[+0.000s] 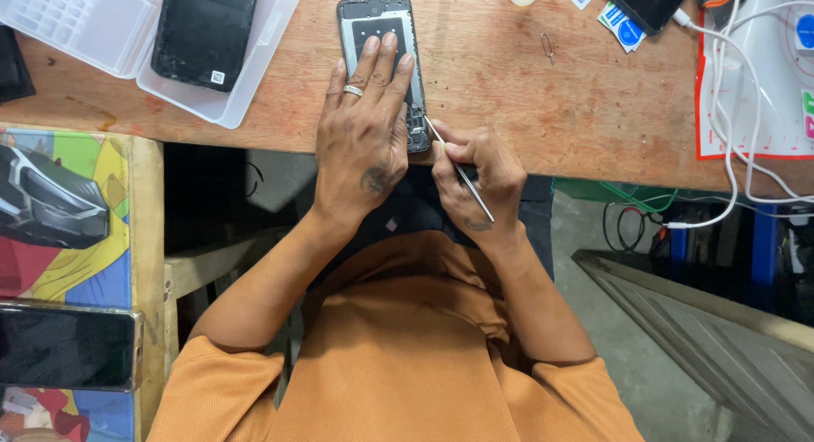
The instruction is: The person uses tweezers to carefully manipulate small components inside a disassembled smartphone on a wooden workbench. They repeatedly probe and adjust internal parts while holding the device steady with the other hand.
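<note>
An opened phone (373,22) with its back cover off lies near the front edge of the wooden bench (526,94). My left hand (363,137) rests flat on the phone, fingers spread, a ring on one finger, covering its lower half. My right hand (475,179) grips a thin metal tool (462,172) like a pen. The tool's tip touches the phone's lower right corner, beside my left hand.
A clear plastic tray (246,69) at the back left holds a black phone panel (206,31). White cables (736,111) and a red-edged mat (721,145) sit at the right. A small pin (548,44) lies on the bench. A side table (127,205) at left carries another phone (68,347).
</note>
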